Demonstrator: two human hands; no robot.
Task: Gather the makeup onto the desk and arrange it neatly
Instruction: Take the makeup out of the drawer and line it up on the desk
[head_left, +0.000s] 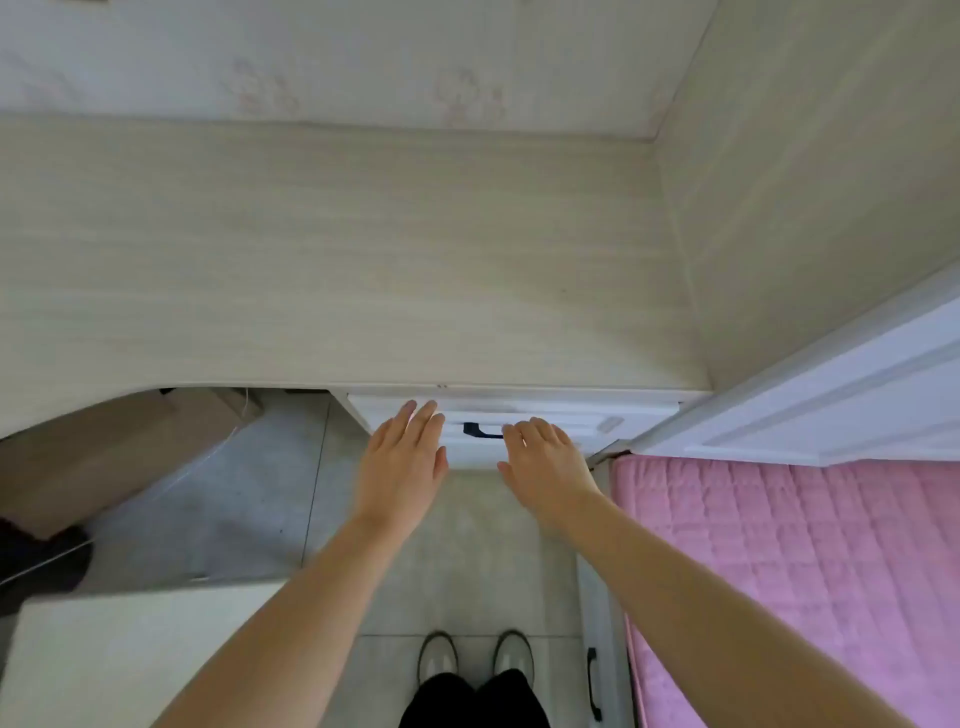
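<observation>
The pale wood-grain tabletop (332, 260) is bounded by a wall at the back and a matching panel at the right, and a white drawer front (550, 415) with a dark handle (480, 430) is set under its near edge. The left hand (402, 462) is held with fingers straight and together against the drawer front left of the handle. The right hand (545, 467) is laid with loosely bent fingers at the handle's right end, nothing being pinched, a pink quilted bed (789, 571) lies close on the right, and no makeup can be seen.
</observation>
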